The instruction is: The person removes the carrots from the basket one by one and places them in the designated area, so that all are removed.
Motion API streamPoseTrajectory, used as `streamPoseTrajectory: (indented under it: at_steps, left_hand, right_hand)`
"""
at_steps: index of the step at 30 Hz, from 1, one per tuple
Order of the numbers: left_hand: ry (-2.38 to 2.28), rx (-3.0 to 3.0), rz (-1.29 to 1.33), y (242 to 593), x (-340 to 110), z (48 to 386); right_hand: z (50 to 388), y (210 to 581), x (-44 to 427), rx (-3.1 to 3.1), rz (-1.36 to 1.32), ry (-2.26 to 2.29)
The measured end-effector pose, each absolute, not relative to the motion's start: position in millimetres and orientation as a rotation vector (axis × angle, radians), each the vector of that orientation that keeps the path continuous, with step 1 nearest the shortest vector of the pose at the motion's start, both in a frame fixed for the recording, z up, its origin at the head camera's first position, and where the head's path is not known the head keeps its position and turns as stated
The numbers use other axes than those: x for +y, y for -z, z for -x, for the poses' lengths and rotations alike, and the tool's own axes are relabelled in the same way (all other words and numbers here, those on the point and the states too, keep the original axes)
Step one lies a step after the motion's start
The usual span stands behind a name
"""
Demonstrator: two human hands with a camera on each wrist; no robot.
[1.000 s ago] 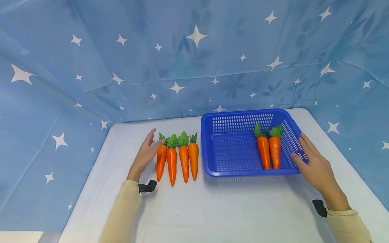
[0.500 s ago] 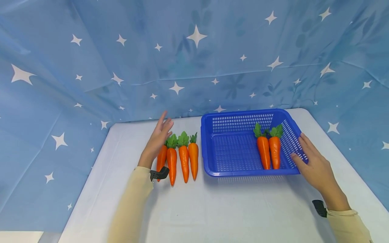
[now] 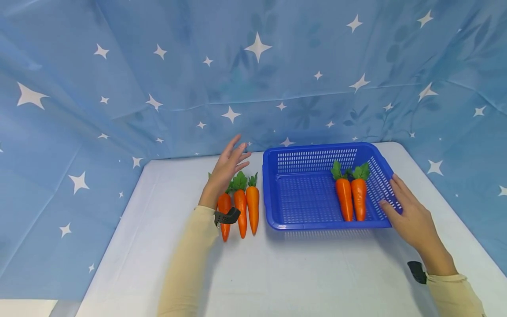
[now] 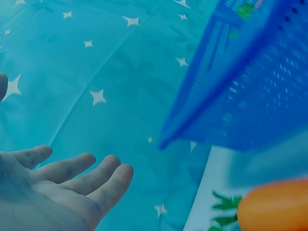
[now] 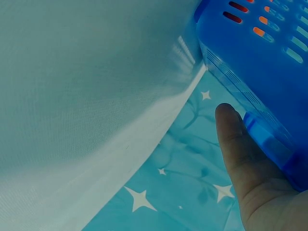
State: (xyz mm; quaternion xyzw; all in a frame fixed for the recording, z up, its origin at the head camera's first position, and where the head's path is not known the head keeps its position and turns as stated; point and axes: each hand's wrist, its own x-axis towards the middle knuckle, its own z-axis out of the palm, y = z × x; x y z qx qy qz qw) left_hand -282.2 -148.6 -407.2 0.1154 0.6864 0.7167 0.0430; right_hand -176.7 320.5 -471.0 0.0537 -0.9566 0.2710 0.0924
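Note:
My left hand hangs over the row of orange carrots, fingers spread and holding nothing. It hides the leftmost carrot almost wholly and part of the carrot beside it. Two more carrots, one in the middle and one at the right end, show plainly. In the left wrist view its fingers are straight, apart from the blue basket. My right hand holds the basket's right rim, thumb over the edge, fingers along the outside. One finger shows beside the wall.
The blue plastic basket stands right of the row, with two carrots, one left and one right, at its right end. Beneath everything is a white-covered table. A blue star-patterned curtain rises behind it.
My left hand has moved rightward and slightly farther back across the carrots, its fingers now more spread. The right hand, basket and carrots stay in place.

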Motion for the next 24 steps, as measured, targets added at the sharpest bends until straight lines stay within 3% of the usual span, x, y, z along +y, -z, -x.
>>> streamPoseTrajectory:
  at_steps: [24]
  left_hand:
    - [-2.153, 2.025, -0.439, 392, -61, 295]
  right_hand:
    - [176, 471, 320, -2.831, -0.16, -0.808]
